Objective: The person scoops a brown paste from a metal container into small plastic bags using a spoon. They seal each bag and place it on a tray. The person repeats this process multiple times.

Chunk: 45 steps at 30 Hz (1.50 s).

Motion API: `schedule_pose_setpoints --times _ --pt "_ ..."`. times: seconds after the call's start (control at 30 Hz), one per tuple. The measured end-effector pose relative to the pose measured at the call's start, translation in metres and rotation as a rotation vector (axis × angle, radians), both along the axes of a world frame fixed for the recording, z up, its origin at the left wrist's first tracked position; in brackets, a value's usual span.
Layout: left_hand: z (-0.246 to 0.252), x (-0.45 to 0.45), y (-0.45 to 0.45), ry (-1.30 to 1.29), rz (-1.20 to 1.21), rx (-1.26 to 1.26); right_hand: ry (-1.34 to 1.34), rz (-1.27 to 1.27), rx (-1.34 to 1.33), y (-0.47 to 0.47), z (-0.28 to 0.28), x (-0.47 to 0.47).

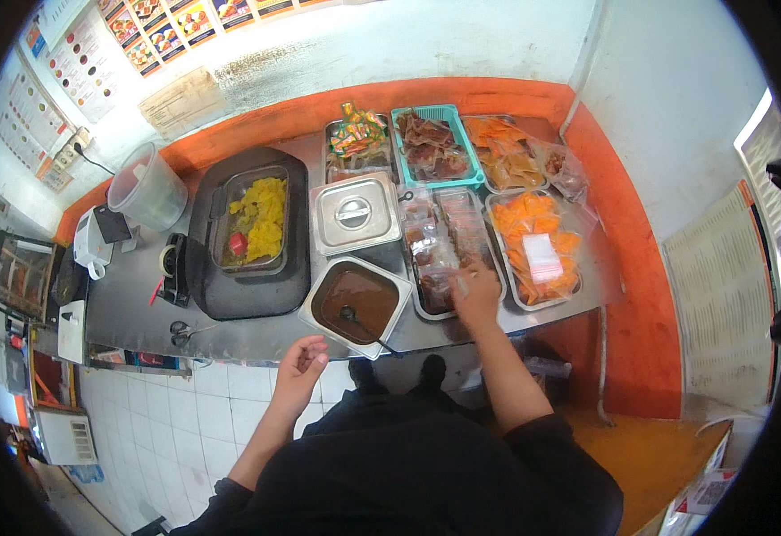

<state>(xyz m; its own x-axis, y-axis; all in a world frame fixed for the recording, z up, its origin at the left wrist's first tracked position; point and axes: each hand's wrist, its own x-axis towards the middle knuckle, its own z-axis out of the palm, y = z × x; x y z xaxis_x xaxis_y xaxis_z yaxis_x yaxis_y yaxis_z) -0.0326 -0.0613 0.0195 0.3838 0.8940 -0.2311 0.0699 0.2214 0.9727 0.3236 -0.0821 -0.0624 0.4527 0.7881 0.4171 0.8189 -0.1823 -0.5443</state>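
Note:
My left hand (pixel 302 366) is raised at the table's front edge with nothing in it, its fingers loosely curled and apart from the thumb. Just beyond it, a square stainless steel pan (pixel 311 309) holds brown sauce (pixel 357 291) and a dark ladle (pixel 364 325), whose handle crosses the near rim. My right hand (pixel 479 291) reaches down over a metal tray (pixel 429 315) of small clear plastic packets (pixel 434 251) filled with brown sauce. Its fingertips are among the packets, and whether they grip one is hidden. A steel lid (pixel 355 213) with a handle lies behind the sauce pan.
Right of the packets stands a tray of orange packets (pixel 538 211) topped by white plastic bags (pixel 542 258). Behind are a turquoise basket (pixel 476 175) and further trays. Leftward lie a glass dish (pixel 219 251) of yellow food, a tape dispenser (pixel 176 275), scissors (pixel 181 331) and a plastic bucket (pixel 152 191).

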Motion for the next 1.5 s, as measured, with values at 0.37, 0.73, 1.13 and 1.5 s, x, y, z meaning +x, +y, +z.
schedule_pose_setpoints --times 0.37,0.73,1.13,1.5 --pt "-0.005 0.004 -0.011 -0.02 0.023 -0.02 -0.03 -0.47 -0.458 -0.029 -0.003 0.147" --pt "-0.011 0.01 -0.01 -0.023 0.012 0.011 0.066 -0.256 -0.413 -0.031 0.003 0.171" --pt "0.019 0.041 -0.01 0.0 -0.255 0.028 0.606 0.085 0.303 -0.02 0.088 0.039" --pt "0.025 0.08 -0.019 -0.419 -0.321 -0.42 0.825 0.603 0.001 -0.044 0.13 -0.1"
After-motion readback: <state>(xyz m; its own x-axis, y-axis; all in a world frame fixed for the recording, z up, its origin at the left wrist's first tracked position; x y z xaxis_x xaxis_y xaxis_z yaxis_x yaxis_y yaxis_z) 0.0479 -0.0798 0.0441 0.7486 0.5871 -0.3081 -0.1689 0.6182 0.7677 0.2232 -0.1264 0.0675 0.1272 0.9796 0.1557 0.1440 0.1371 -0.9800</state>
